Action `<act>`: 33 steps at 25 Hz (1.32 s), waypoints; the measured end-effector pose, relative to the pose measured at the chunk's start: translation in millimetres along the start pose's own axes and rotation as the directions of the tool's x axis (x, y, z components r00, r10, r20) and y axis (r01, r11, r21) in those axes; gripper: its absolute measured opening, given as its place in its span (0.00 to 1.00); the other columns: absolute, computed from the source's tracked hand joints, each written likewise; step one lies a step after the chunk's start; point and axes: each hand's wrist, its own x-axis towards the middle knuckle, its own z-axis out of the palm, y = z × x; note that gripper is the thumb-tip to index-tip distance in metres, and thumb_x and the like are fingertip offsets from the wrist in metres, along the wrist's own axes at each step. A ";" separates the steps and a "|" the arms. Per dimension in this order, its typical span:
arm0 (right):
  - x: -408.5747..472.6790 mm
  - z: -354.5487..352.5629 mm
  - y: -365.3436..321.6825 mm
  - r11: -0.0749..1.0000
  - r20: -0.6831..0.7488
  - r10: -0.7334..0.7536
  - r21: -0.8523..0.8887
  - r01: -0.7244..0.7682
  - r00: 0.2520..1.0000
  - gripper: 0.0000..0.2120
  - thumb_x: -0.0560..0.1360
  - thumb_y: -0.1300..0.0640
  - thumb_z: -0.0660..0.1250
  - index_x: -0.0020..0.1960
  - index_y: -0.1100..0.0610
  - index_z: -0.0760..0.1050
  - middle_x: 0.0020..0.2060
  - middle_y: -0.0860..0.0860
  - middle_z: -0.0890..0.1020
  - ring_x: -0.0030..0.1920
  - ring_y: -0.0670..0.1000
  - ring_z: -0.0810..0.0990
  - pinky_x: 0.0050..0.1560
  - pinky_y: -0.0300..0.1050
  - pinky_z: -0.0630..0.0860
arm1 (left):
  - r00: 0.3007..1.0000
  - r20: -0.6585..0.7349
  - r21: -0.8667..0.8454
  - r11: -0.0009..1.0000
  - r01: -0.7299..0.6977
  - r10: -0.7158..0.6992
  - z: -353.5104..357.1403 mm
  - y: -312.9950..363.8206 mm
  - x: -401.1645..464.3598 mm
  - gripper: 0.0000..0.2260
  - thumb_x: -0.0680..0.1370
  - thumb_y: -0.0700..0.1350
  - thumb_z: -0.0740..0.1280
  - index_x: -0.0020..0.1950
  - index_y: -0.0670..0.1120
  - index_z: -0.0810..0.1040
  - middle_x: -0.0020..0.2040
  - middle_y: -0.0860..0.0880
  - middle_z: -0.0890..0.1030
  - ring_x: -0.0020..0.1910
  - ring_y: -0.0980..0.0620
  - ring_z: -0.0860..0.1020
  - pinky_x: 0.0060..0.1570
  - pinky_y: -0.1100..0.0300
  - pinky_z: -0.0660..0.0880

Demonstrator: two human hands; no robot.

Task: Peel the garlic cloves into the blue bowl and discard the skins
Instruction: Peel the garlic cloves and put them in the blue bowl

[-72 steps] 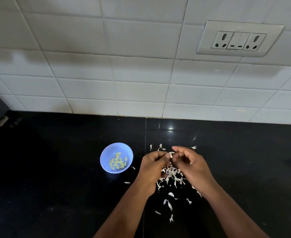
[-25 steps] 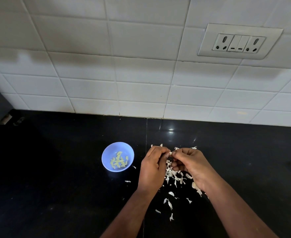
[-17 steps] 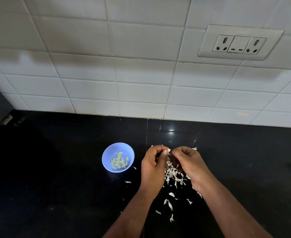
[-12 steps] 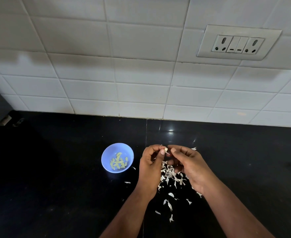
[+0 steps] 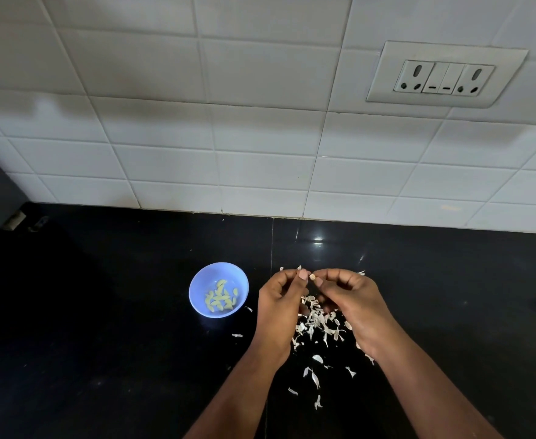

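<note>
A: Head view, lower centre — left hand [image 5: 277,299] and right hand [image 5: 352,296] both pinch one small pale garlic clove [image 5: 312,276] above the loose white papery skins [image 5: 318,321].

B: Round blue plastic bowl [image 5: 197,285], left of the hands, holds peeled cloves. Best to tear skin off the tip — firm pinch.

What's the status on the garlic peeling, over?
Left hand and right hand pinching one clove. Blue bowl holds peeled cloves. Skins undiscarded on counter.
</note>
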 end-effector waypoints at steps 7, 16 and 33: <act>0.7 5.2 2.6 0.991 -0.119 -0.126 -0.050 0.121 0.985 0.04 0.78 0.62 0.74 0.51 0.56 0.85 0.41 0.51 0.87 0.41 0.48 0.86 0.42 0.40 0.82 | 0.992 0.073 -0.155 0.982 0.110 -0.100 -0.8 4.4 0.9 0.03 0.80 0.39 0.73 0.51 0.41 0.87 0.45 0.44 0.85 0.42 0.51 0.82 0.35 0.57 0.76; -5.4 13.2 9.2 0.984 -0.095 -0.175 -0.057 0.170 0.980 0.07 0.78 0.65 0.73 0.51 0.54 0.86 0.43 0.51 0.88 0.44 0.49 0.87 0.47 0.41 0.82 | 0.989 0.011 -0.063 0.987 0.150 -0.150 3.2 7.0 -0.5 0.03 0.80 0.38 0.70 0.49 0.40 0.84 0.42 0.46 0.84 0.39 0.54 0.82 0.31 0.58 0.75; -8.6 5.5 18.8 0.977 -0.147 -0.143 0.139 0.164 0.979 0.10 0.78 0.65 0.72 0.56 0.54 0.86 0.42 0.51 0.86 0.42 0.50 0.85 0.46 0.43 0.82 | 0.962 -0.074 0.181 0.945 0.272 -0.263 2.0 6.9 0.8 0.08 0.81 0.43 0.67 0.48 0.47 0.86 0.46 0.49 0.84 0.44 0.54 0.80 0.31 0.60 0.77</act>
